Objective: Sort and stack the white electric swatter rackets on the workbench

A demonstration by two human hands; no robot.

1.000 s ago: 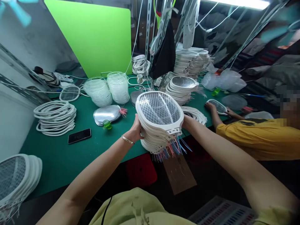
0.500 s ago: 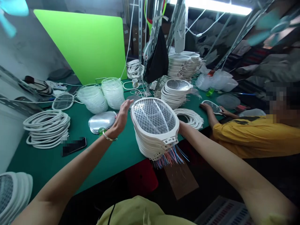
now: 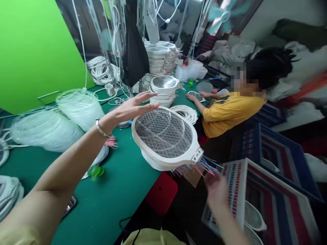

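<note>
A stack of white oval electric mosquito-swatter heads (image 3: pixel 163 134) with grey metal mesh stands at the table edge, red and blue wires (image 3: pixel 201 166) hanging from its near end. My left hand (image 3: pixel 135 106) is at the far left rim of the top head, fingers stretched out, holding nothing; I cannot tell whether it touches the rim. Below and right of the wires, my right hand (image 3: pixel 217 189) is blurred by motion, beside a white plastic crate (image 3: pixel 242 183). What its fingers do cannot be made out.
Another stack of swatter heads (image 3: pixel 165 97) and white rings (image 3: pixel 185 114) stand behind. Bundles of clear plastic pieces (image 3: pixel 48 129) lie left on the green table (image 3: pixel 102 211). A co-worker in a yellow shirt (image 3: pixel 232 110) sits at the right. A red stool (image 3: pixel 163 194) is below.
My view has swung right, bringing the crates into sight. My right hand has left the stack's far right side and come down near the crate. My left hand has moved over the stack's rim.
</note>
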